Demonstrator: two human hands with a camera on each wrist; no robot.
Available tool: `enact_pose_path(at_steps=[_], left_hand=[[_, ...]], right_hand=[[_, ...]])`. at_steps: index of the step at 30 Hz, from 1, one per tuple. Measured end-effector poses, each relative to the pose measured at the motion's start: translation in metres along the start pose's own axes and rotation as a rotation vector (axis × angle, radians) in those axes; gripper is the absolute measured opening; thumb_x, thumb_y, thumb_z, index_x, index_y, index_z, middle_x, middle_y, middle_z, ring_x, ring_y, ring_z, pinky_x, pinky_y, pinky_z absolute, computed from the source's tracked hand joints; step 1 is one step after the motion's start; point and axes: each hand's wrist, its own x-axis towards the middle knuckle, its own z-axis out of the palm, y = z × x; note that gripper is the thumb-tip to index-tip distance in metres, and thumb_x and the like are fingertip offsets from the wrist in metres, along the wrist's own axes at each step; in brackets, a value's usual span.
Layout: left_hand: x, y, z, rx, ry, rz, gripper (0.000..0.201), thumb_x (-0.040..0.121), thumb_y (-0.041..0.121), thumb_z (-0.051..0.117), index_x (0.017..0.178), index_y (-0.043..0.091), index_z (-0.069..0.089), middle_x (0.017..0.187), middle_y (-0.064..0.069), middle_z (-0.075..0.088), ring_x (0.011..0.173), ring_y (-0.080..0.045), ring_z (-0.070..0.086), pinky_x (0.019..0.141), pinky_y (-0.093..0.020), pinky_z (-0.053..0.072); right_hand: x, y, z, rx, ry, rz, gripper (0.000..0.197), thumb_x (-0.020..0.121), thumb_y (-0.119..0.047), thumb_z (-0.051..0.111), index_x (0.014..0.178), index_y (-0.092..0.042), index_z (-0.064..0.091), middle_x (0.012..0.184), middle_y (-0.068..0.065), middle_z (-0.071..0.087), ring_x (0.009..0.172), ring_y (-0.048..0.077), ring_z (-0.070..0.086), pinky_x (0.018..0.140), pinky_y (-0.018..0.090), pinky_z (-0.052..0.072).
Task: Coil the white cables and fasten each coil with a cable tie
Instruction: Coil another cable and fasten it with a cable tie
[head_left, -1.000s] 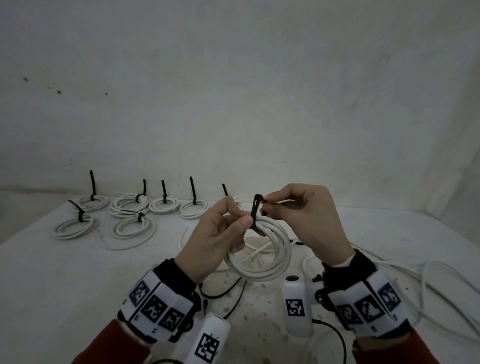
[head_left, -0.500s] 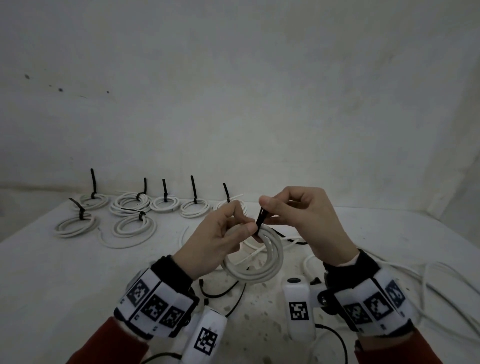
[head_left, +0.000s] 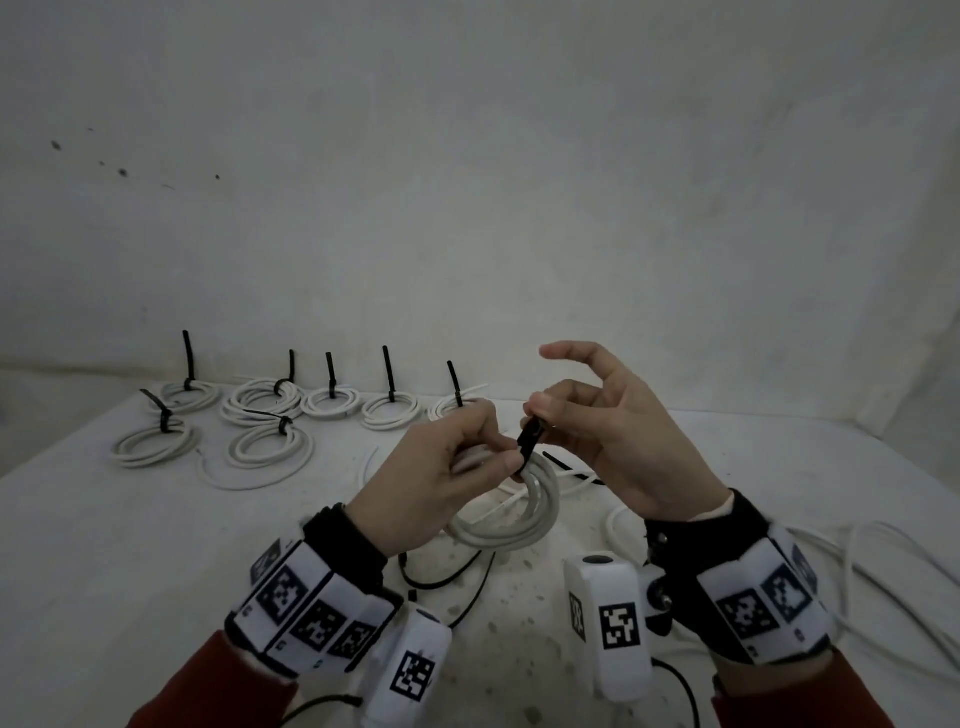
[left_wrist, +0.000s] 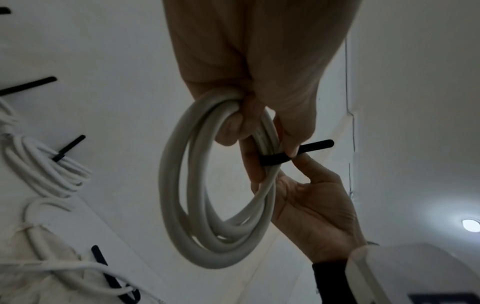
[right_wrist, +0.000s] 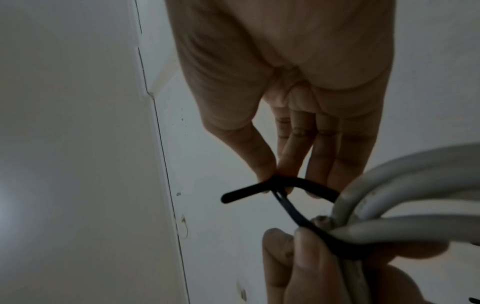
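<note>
Where the right hand (head_left: 618, 436) pinches the tie (head_left: 530, 441) between thumb and forefinger, other fingers spread, the tail points to about 1 o'clock, away from the coil (head_left: 519, 514). Left hand (head_left: 441, 478) grips the coil at its top, thumb pinning the tie's band. Coil hangs above the table (head_left: 104, 545), ring upright. Judgement: pull runs along the tail; right hand nearer.

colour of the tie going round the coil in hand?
Black cable tie, wrapped round the white coil; clearest in the left wrist view.
</note>
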Motion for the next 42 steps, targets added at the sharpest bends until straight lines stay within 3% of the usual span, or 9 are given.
enact_pose_path(at_steps=[3, 6, 11, 17, 22, 27, 32, 36, 42], left_hand=[[0.0, 0.003, -0.003, 0.21, 0.024, 0.078, 0.02, 0.089, 0.012, 0.063, 0.077, -0.002, 0.054, 0.068, 0.023, 0.061, 0.059, 0.004, 0.05, 0.057, -0.007, 0.035], [0.003, -0.001, -0.007, 0.553, 0.08, 0.293, 0.021, 0.088, 0.015, 0.059, 0.075, 0.014, 0.042, 0.069, 0.015, 0.055, 0.066, 0.004, 0.052, 0.06, -0.009, 0.039], [0.005, -0.017, -0.017, 0.933, 0.085, 0.369, 0.007, 0.09, 0.024, 0.042, 0.088, 0.018, 0.043, 0.08, -0.006, 0.059, 0.061, -0.025, 0.056, 0.048, -0.036, 0.047], [0.006, -0.02, -0.017, 0.819, 0.167, 0.358, 0.008, 0.091, 0.023, 0.048, 0.086, 0.019, 0.044, 0.077, -0.004, 0.058, 0.062, -0.022, 0.054, 0.053, -0.037, 0.046], [0.005, -0.017, -0.004, 0.619, 0.337, 0.293, 0.022, 0.09, 0.021, 0.059, 0.081, 0.027, 0.04, 0.082, 0.004, 0.066, 0.069, -0.002, 0.056, 0.063, -0.011, 0.041], [0.004, -0.013, 0.0, 0.524, 0.466, 0.249, 0.024, 0.087, 0.026, 0.058, 0.075, 0.006, 0.049, 0.081, 0.017, 0.058, 0.074, 0.009, 0.052, 0.066, 0.002, 0.034], [0.004, -0.011, -0.003, 0.411, 0.451, 0.196, 0.032, 0.084, 0.028, 0.063, 0.076, -0.001, 0.051, 0.081, 0.025, 0.059, 0.07, 0.006, 0.056, 0.06, -0.002, 0.037], [0.007, -0.013, -0.012, 0.538, 0.41, 0.298, 0.016, 0.087, 0.018, 0.06, 0.085, 0.002, 0.057, 0.086, 0.006, 0.064, 0.078, 0.005, 0.056, 0.071, -0.002, 0.037], [0.008, -0.022, -0.025, 0.869, 0.235, 0.534, 0.009, 0.09, 0.011, 0.054, 0.099, 0.013, 0.053, 0.099, -0.008, 0.064, 0.076, -0.026, 0.059, 0.068, -0.036, 0.048]], right_hand=[[0.0, 0.0, 0.0, -0.034, 0.018, -0.014, 0.053, 0.07, -0.004, 0.07, 0.12, -0.01, 0.054, 0.08, 0.007, 0.062, 0.073, 0.023, 0.063, 0.07, 0.032, 0.056], [0.0, 0.001, -0.002, -0.269, 0.107, 0.043, 0.026, 0.077, -0.01, 0.074, 0.098, -0.006, 0.06, 0.089, 0.009, 0.06, 0.077, 0.024, 0.063, 0.078, 0.038, 0.058], [-0.001, 0.004, 0.006, -0.374, 0.006, 0.281, 0.032, 0.089, -0.03, 0.061, 0.07, -0.003, 0.064, 0.06, 0.006, 0.059, 0.052, 0.013, 0.055, 0.056, 0.021, 0.053], [0.003, 0.012, 0.01, -0.161, 0.045, 0.226, 0.021, 0.083, -0.021, 0.064, 0.073, -0.005, 0.071, 0.058, 0.006, 0.053, 0.048, 0.01, 0.045, 0.052, 0.017, 0.042], [0.001, 0.012, 0.01, -0.129, 0.004, 0.195, 0.016, 0.087, -0.015, 0.061, 0.082, -0.003, 0.07, 0.054, 0.001, 0.052, 0.051, 0.009, 0.046, 0.053, 0.016, 0.041], [0.0, 0.015, 0.013, -0.173, -0.074, 0.166, 0.014, 0.092, -0.003, 0.056, 0.102, 0.0, 0.065, 0.054, -0.003, 0.053, 0.049, 0.005, 0.047, 0.051, 0.017, 0.039], [-0.003, 0.009, 0.011, -0.24, -0.159, 0.153, 0.017, 0.093, -0.005, 0.054, 0.107, -0.004, 0.065, 0.052, -0.002, 0.049, 0.05, 0.009, 0.043, 0.052, 0.018, 0.038], [-0.005, 0.006, 0.008, -0.296, -0.187, 0.163, 0.019, 0.093, -0.009, 0.055, 0.11, -0.005, 0.065, 0.054, -0.001, 0.051, 0.051, 0.008, 0.048, 0.055, 0.019, 0.041], [-0.003, 0.011, 0.014, -0.226, -0.221, 0.309, 0.03, 0.098, -0.023, 0.043, 0.109, -0.002, 0.063, 0.089, 0.011, 0.069, 0.076, 0.02, 0.064, 0.08, 0.03, 0.048]])
